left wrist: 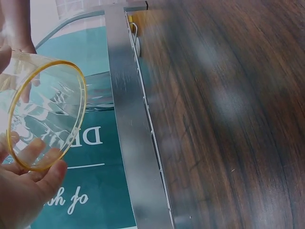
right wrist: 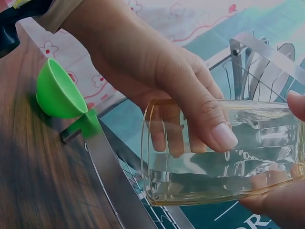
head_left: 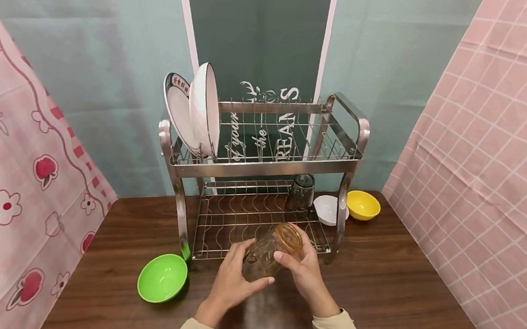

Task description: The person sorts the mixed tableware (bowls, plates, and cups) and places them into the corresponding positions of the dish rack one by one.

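Observation:
A clear amber-tinted drinking glass (head_left: 263,256) is held tilted between both hands, in front of the dish rack's lower shelf. My left hand (head_left: 231,278) grips its lower-left end, thumb on the near side. Around the upper-right end curls my right hand (head_left: 308,273), its thumb lying along the wall of the glass (right wrist: 257,143) in the right wrist view. A round yellow-orange rim (left wrist: 84,95) faces the left wrist camera, with left fingertips seen through the glass. Another, greyish glass (head_left: 300,195) stands on the lower shelf's right side.
A two-tier metal dish rack (head_left: 264,168) stands against the curtain. A patterned plate (head_left: 178,109) and a white bowl (head_left: 202,107) lean upright at its upper left. A green bowl (head_left: 162,279) sits left, a white bowl (head_left: 327,210) and yellow bowl (head_left: 363,205) right.

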Available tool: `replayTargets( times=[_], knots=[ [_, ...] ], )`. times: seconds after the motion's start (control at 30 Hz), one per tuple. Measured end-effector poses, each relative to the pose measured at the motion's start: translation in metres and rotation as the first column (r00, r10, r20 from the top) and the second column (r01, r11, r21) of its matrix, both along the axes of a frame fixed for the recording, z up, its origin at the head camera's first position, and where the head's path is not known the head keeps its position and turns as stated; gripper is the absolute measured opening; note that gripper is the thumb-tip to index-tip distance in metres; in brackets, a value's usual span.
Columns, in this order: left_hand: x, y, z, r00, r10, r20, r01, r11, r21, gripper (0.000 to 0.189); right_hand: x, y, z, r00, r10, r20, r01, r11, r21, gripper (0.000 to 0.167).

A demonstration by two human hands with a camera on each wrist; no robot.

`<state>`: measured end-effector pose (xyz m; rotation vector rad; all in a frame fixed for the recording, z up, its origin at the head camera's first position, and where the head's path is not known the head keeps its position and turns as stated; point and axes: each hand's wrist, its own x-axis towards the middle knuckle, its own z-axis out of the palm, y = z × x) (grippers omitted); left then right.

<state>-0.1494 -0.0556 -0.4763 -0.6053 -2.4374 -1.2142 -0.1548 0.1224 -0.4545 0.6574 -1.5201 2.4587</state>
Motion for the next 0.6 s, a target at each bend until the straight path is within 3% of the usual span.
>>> replayTargets(
  times=[0.37, 0.5, 0.6],
  knots=[
    [-0.0019, -0.0004, 0.0004, 1.000, -0.011, 0.016, 0.011, 1.000, -0.010, 0.091, 0.0003, -0.0032, 0.0023, 0.999, 0.045, -0.021, -0.045, 0.998, -0.039, 0.065],
    [-0.0022, -0.0011, 0.0015, 1.000, -0.007, 0.028, 0.008, 1.000, -0.026, 0.093, 0.0006, -0.0040, 0.0033, 1.000, 0.019, -0.004, -0.019, 0.999, -0.030, 0.067],
    [-0.0012, -0.0034, 0.0047, 0.999, 0.007, 0.044, -0.007, 1.000, -0.008, 0.097, -0.0002, -0.0043, 0.0038, 0.999, -0.043, 0.010, 0.044, 0.999, -0.019, 0.069]
  ],
)
